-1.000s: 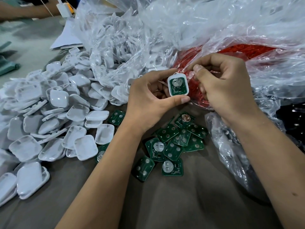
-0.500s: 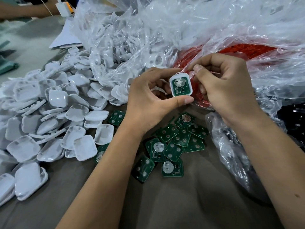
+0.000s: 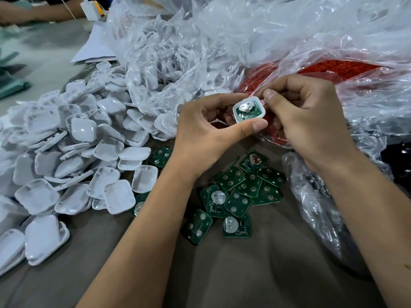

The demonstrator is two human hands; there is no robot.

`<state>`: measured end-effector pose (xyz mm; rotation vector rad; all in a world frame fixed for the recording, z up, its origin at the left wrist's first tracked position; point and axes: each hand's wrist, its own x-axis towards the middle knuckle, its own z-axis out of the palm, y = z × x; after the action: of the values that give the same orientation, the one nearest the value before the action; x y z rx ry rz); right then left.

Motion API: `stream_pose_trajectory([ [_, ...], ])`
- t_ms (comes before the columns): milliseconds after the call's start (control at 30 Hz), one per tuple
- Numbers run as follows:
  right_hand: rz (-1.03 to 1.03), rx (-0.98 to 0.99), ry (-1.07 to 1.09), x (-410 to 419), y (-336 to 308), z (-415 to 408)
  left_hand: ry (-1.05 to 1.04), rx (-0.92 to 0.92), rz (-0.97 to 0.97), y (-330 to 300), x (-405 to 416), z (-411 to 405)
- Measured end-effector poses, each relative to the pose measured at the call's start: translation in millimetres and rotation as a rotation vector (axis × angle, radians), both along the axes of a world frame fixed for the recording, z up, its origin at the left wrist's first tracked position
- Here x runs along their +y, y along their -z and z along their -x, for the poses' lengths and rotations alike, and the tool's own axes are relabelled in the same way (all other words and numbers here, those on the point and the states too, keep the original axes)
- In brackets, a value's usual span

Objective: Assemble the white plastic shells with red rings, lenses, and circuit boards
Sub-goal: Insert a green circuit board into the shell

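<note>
My left hand grips a small white plastic shell with a green circuit board seated inside it, thumb along its lower edge. My right hand has curled fingers, its thumb and fingertips pressing against the shell's right side. Loose green circuit boards lie scattered on the brown cloth below both hands. A big heap of white shells covers the left of the table. Red rings show through a clear plastic bag behind my right hand.
A clear bag of white shell parts sits behind the heap. More crumpled plastic lies at right beside a dark bag. White papers and another person's arm are at the far left. Brown cloth spreads in front.
The shell has tilted in my hands, its open face now turned more upward. My right thumb has shifted onto its right edge. Both hands stayed at about the same spot.
</note>
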<state>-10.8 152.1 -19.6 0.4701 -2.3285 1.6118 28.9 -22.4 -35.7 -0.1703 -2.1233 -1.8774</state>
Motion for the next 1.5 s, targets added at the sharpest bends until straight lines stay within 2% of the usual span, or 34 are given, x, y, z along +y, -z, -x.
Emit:
stream_pose_trajectory([
  [133,0.000,-0.018,0.003,1,-1,-2,0.016,0.018,-0.076,0,0,0],
  [267,-0.011,-0.028,0.025,0,-5,-5,0.004,0.021,-0.040,0,0,1],
  [367,-0.070,0.012,0.066,-2,-8,-9,-0.141,0.057,0.143,3,-1,5],
  [467,-0.242,0.106,0.135,-11,-11,-18,-0.367,0.096,0.407,6,3,8],
  [600,-0.439,0.161,0.186,-24,-11,-35,-0.447,0.124,0.646,9,8,8],
  [733,-0.492,0.136,0.234,-27,-10,-38,-0.507,0.141,0.770,8,13,7],
  [900,-0.433,-0.042,0.216,-28,-14,-31,-0.550,0.116,0.845,6,20,3],
  [1033,-0.426,-0.174,0.176,-25,-19,-22,-0.578,0.087,0.831,4,24,0],
  [1300,-0.481,-0.140,0.143,-25,-22,-15,-0.538,0.070,0.717,5,22,1],
  [1400,-0.462,-0.153,0.113,-18,-30,-13,-0.367,0.055,0.518,3,18,1],
  [1467,-0.433,-0.148,0.096,-11,-37,-9,-0.232,-0.021,0.219,3,17,0],
  [1500,-0.397,-0.165,0.078,-8,-41,-8,-0.166,-0.070,-0.015,3,16,0],
])
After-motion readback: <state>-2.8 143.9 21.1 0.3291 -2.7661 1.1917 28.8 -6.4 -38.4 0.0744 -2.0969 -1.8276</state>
